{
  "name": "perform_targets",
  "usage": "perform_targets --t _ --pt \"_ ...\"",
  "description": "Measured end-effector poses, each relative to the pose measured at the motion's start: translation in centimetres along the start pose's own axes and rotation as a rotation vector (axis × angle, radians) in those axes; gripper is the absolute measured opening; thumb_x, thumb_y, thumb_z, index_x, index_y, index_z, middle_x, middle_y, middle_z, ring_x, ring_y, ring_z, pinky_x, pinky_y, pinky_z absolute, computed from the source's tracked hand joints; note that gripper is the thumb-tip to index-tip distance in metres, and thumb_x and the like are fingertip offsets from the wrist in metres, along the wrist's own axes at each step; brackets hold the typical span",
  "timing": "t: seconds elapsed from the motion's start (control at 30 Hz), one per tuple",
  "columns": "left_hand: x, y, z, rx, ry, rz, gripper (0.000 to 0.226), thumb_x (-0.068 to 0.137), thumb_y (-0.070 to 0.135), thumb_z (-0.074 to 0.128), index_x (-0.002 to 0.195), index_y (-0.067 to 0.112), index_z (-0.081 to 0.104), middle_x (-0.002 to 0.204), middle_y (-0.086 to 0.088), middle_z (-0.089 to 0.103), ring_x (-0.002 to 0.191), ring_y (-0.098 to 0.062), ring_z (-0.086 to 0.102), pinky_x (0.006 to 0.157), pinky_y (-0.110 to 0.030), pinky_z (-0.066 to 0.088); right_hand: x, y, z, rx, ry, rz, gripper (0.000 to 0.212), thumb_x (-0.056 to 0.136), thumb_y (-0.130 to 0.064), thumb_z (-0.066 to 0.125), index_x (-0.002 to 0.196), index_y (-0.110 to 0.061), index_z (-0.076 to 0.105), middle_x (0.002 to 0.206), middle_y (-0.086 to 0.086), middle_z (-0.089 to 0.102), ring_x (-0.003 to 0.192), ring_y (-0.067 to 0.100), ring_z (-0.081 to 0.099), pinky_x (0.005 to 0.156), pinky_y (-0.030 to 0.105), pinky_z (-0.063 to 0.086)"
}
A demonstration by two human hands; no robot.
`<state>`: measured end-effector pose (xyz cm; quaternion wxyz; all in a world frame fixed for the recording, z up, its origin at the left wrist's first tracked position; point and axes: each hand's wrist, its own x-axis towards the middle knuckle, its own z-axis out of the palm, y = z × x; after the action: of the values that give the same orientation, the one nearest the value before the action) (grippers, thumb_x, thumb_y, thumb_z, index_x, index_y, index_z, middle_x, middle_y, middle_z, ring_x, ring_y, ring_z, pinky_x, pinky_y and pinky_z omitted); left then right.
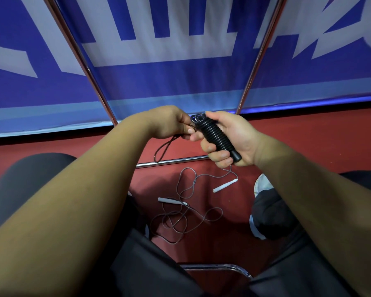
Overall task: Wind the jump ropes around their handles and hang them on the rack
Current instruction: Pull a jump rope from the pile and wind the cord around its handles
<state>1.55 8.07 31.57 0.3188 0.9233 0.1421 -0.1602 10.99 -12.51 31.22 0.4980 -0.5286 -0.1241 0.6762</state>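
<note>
My right hand (pixel 229 136) grips the black jump rope handles (pixel 216 136), which carry tight black coils along most of their length. My left hand (pixel 171 123) pinches the loose end of that rope close to the coil top; a short loop (pixel 162 150) dangles below it. On the red floor between my legs lies a second jump rope (pixel 184 213), thin and grey, tangled in loose loops, with two white handles (pixel 224 186) lying apart. The rack's chrome poles (pixel 81 61) rise in front of me.
A chrome bar (pixel 171 161) of the rack base runs across the floor under my hands. A blue and white banner (pixel 180 78) fills the background. A white shoe (pixel 262 184) shows at right, and a chair's metal edge (pixel 219 267) sits between my knees.
</note>
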Motion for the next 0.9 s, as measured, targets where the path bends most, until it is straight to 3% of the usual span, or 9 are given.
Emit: perform_targets --t 0.1,0.2,0.3,0.63,0.8,0.9 --pt "0.1 0.4 -0.1 -0.079 0.021 0.048 0.02 0.099 0.022 0.072 0.083 0.033 0.077 0.07 0.021 0.07 0.068 0.006 0.058 0.08 -0.024 0.052 -0.5 0.1 0.1 -0.028 -0.161 0.059 0.077 0.104 -0.063 0.035 0.138 0.001 0.062 0.071 0.006 0.041 0.041 0.012 0.031 0.045 0.022 0.019" --pt "-0.1 1.2 -0.5 -0.202 0.073 0.103 0.027 0.094 0.009 0.071 0.092 0.033 0.084 0.088 0.008 0.08 0.078 -0.002 0.065 0.087 -0.026 0.056 -0.9 0.1 0.1 0.006 -0.306 0.101 0.07 0.106 -0.062 0.034 0.156 -0.015 0.052 0.077 0.008 0.043 0.042 0.012 0.033 0.043 0.019 0.026" --pt "-0.4 2.0 -1.2 -0.258 0.105 0.169 0.027 0.088 0.003 0.077 0.1 0.025 0.085 0.094 0.0 0.082 0.084 -0.007 0.069 0.088 -0.024 0.055 -0.9 0.3 0.0 0.033 -0.369 0.123 0.063 0.107 -0.062 0.036 0.161 -0.031 0.044 0.085 0.007 0.047 0.044 0.01 0.036 0.043 0.017 0.032" --pt "-0.9 4.0 -2.3 -0.153 0.283 0.19 0.03 0.079 -0.003 0.079 0.094 0.024 0.08 0.087 0.007 0.079 0.08 -0.001 0.073 0.077 -0.014 0.056 1.0 1.5 0.4 0.076 0.008 0.057 0.057 0.102 -0.077 0.035 0.121 -0.027 0.055 0.079 -0.001 0.048 0.049 0.01 0.032 0.042 0.018 0.029" --pt "-1.2 4.5 -2.3 0.022 0.288 0.253 0.024 0.079 0.002 0.076 0.089 0.024 0.074 0.081 0.013 0.074 0.074 0.005 0.065 0.066 -0.008 0.046 1.7 1.8 -0.1 0.136 0.155 0.031 0.053 0.104 -0.076 0.032 0.119 -0.028 0.049 0.074 -0.002 0.048 0.048 0.01 0.034 0.042 0.019 0.028" --pt "-1.1 4.4 -2.0 -0.009 0.28 0.254 0.022 0.08 0.006 0.082 0.087 0.024 0.071 0.086 0.01 0.076 0.077 -0.001 0.068 0.069 -0.017 0.051 1.7 1.6 -0.2 0.176 0.199 -0.011 0.052 0.104 -0.077 0.033 0.119 -0.03 0.05 0.074 -0.002 0.048 0.048 0.011 0.034 0.042 0.02 0.028"
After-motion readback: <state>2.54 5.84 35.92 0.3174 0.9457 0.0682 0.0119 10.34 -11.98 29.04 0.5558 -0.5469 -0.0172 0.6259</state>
